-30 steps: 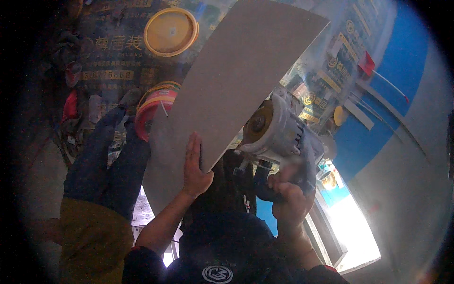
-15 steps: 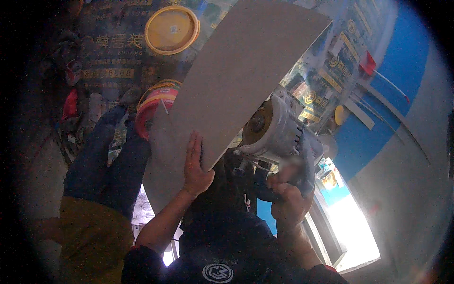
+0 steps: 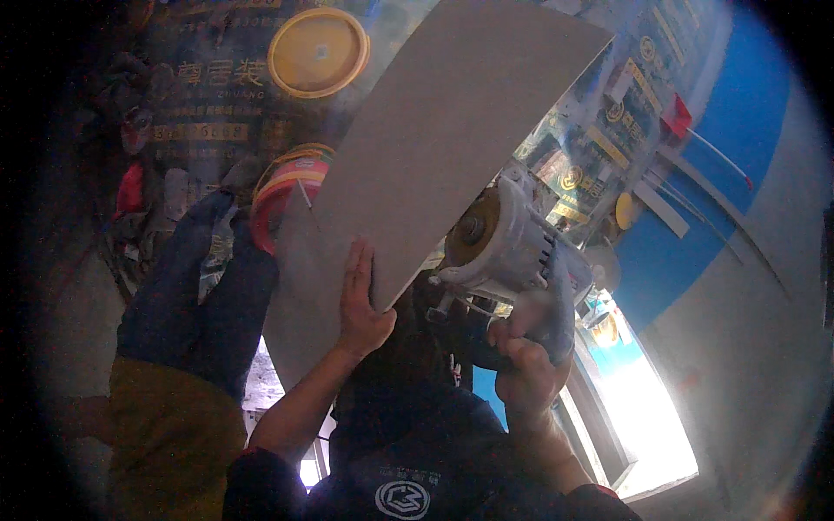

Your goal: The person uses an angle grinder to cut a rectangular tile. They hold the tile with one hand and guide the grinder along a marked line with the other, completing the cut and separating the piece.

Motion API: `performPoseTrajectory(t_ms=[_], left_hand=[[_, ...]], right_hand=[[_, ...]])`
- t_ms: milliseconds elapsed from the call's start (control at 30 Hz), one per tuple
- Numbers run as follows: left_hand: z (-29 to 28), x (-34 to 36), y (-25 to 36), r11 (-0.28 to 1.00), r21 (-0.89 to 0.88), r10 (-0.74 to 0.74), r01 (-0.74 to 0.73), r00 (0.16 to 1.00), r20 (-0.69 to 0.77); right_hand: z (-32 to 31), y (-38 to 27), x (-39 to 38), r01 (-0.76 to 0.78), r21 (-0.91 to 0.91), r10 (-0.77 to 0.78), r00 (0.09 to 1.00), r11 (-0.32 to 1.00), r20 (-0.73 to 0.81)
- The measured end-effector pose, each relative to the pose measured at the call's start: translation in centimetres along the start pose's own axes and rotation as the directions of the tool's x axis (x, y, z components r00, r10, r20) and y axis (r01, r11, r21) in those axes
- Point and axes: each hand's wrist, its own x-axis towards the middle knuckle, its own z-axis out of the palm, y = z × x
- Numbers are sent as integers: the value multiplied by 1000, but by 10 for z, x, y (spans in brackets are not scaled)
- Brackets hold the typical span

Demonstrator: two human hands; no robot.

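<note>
The long grey panel [image 3: 443, 148] is in front of the person, above the dark printed floor sheet [image 3: 208, 95], and its length goes slantwise from the near left to the far right; what supports it I cannot tell. The left hand [image 3: 363, 308] lies on its face, close to the right long edge; the fingers are straight and flat, and the thumb is spread apart from them beside this edge. Whether the thumb presses there, I cannot tell. Just beside the same edge is a grey power tool [image 3: 521, 252] with a round yellowish disc [image 3: 470, 227] facing the panel; I cannot tell if they touch. The right hand [image 3: 528, 369] is closed around its rear handle. By the panel's left edge, partly hidden behind it, is a red bucket [image 3: 276, 198]. Farther along this side, a round yellow lid [image 3: 319, 54] is on the floor sheet. Nearer, at the left, is another person in blue trousers [image 3: 230, 295]. Well to the right, thin pale strips [image 3: 665, 208] lie on a blue surface [image 3: 669, 273].
</note>
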Motion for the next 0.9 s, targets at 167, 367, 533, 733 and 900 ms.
performPoseTrajectory(t_ms=[167, 367, 533, 733, 900], left_hand=[[1, 1, -2, 1000, -16, 11, -11, 1000, -9], [1, 2, 3, 1000, -25, 1, -1, 1000, -18], [0, 2, 4, 999, 20, 29, -29, 999, -20], [1, 3, 5, 998, 26, 56, -55, 998, -29], [2, 2, 3, 999, 34, 24, -23, 999, -27]], right_hand=[[-1, 2, 2, -37, -58, 37, 999, 998, -6], [-1, 4, -1, -17, -243, 15, 1000, 970, -7], [-12, 7, -2, 33, -128, -24, 997, 991, 71], [-13, 12, -7, -10, -82, 12, 999, 997, 33], [-21, 18, -11, -32, -69, 34, 999, 997, 41]])
